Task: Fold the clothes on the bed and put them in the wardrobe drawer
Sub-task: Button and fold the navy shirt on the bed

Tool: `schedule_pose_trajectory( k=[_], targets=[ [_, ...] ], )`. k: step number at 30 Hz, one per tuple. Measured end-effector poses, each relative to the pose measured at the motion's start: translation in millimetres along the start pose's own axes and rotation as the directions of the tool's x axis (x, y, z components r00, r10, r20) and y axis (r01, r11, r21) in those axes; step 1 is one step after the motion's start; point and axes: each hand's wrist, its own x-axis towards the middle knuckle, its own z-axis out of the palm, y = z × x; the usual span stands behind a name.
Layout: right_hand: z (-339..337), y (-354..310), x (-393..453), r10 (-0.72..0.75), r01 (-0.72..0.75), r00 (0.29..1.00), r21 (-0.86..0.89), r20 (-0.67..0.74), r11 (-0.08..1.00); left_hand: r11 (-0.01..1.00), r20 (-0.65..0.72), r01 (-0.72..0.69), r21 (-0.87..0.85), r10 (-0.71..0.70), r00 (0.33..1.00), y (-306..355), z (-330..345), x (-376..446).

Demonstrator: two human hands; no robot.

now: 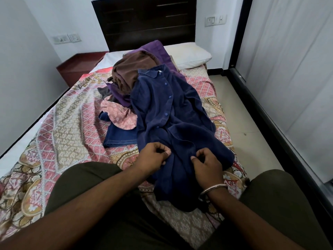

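Observation:
A navy button-up shirt (167,112) lies stretched lengthwise down the bed (59,123), collar at the far end, buttons facing up. My left hand (153,156) and my right hand (207,163) sit side by side at its near hem, fingers curled, each pinching the navy fabric. Behind the shirt is a heap of clothes: a brown garment (131,71), a purple one (158,51), a pink patterned piece (117,112) and folded blue jeans (120,137).
The bed has a pink and beige patterned cover. A white pillow (191,55) lies by the dark headboard (144,20). A red-brown side table (79,67) stands at the far left. A white wardrobe front (295,78) runs along the right, tiled floor (243,114) between.

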Motion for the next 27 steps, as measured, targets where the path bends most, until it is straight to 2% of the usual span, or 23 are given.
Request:
schedule_pose_trajectory(
  k=[3, 5, 12, 17, 20, 27],
  targets=[
    [3, 0, -1, -0.08, 0.082, 0.996, 0.055, -0.027, 0.995, 0.999, 0.0, -0.03, -0.018, 0.03, 1.0, 2, 0, -2],
    [5, 4, 0, -0.098, 0.097, 0.995, 0.07, 0.013, 0.993, 0.999, 0.027, -0.031, -0.04, 0.032, 0.999, 3, 0, -3],
    [9, 8, 3, -0.083, 0.061, 0.992, 0.219, 0.092, 0.974, 0.998, 0.084, 0.029, -0.057, -0.024, 0.996, 4, -1, -5],
    [6, 1, 5, -0.057, 0.02, 0.992, 0.305, 0.114, 0.952, 0.996, 0.063, 0.041, -0.082, -0.036, 0.997, 7, -1, -5],
    [5, 1, 5, -0.055, 0.022, 0.992, 0.283, 0.11, 0.959, 0.993, 0.051, 0.036, -0.109, -0.031, 0.998, 7, -2, -6],
    [9, 4, 4, -0.168, 0.166, 0.986, 0.135, 0.008, 0.977, 0.993, 0.036, 0.02, -0.119, -0.016, 0.999, 7, -2, -6]
  ],
)
